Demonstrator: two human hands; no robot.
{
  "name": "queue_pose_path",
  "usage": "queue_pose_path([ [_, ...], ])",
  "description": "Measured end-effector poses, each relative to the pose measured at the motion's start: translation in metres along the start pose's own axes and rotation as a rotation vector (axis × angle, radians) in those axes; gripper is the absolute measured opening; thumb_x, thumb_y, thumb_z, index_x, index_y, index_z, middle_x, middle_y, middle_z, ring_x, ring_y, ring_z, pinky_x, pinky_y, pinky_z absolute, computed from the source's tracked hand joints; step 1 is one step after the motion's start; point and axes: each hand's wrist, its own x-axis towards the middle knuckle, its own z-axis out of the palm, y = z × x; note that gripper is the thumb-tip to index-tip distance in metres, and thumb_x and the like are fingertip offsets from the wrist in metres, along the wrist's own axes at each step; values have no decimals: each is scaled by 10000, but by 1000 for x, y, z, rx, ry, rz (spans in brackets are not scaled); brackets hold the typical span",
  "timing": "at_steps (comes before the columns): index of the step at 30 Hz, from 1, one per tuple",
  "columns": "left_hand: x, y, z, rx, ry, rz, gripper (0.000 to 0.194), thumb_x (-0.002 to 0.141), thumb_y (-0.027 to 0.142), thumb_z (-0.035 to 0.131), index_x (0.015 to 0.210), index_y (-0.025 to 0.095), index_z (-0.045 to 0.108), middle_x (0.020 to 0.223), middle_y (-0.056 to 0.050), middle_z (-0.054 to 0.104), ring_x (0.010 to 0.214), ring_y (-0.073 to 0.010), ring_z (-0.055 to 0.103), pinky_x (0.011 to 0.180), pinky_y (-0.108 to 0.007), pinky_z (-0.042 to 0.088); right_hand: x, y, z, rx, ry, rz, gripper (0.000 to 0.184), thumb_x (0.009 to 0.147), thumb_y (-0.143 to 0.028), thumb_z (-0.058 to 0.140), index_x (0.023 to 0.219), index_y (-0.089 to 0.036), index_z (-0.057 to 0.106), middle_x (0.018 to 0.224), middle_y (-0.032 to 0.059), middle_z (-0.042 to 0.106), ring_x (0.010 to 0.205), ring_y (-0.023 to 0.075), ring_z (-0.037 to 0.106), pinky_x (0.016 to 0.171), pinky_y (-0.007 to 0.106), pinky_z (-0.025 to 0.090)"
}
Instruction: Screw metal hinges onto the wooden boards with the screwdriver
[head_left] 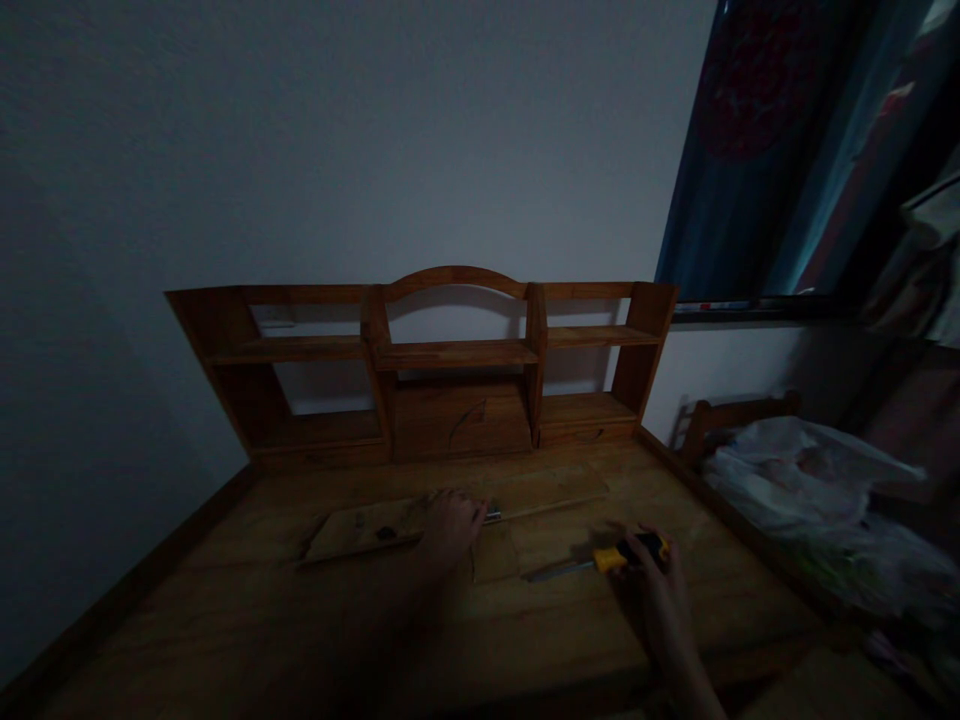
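Observation:
A short wooden board [352,532] with a dark knot lies flat on the wooden desktop [495,625]. My left hand [452,522] is closed over its right end, fingers curled down. A small shiny metal piece [493,515] shows just past those fingertips; whether it is fixed to the board I cannot tell. To the right, my right hand [651,560] grips a screwdriver [609,560] by its yellow and black handle. The screwdriver's metal shaft points left, low over the desktop, with its tip apart from the board. Dim light hides finer detail.
A wooden shelf unit [457,353] with an arched top stands along the desk's back, against the wall. Raised rims edge the desktop. Beyond the right rim lie filled plastic bags [795,480] near a wooden chair back [742,410]. A dark curtain [750,200] hangs at upper right.

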Motion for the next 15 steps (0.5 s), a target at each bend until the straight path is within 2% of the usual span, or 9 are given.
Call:
queue_pose_path([
  [4,-1,-4,-3,46,57,217,303,1011,303,401,975,179,675,963,-80,694,973,-228,593,895,-376,415,0,-2,3,12,5,23,551,545,-444,848,1027,-295,627,1014,4,649,896,226,652,628,284,559],
  [9,1,-20,-13,22,-39,480,186,969,242,492,1088,211,630,1061,-65,646,1008,-228,561,886,-354,415,-1,-5,4,-22,18,-13,564,499,-422,866,997,-281,643,999,7,649,880,228,656,629,289,563],
  [15,9,-35,-18,-84,-141,543,168,927,214,550,1031,216,682,1062,-63,662,1002,-213,578,888,-330,444,-3,-5,1,-57,-5,-76,528,497,-430,861,950,-263,645,1011,27,638,902,240,648,630,304,560],
])
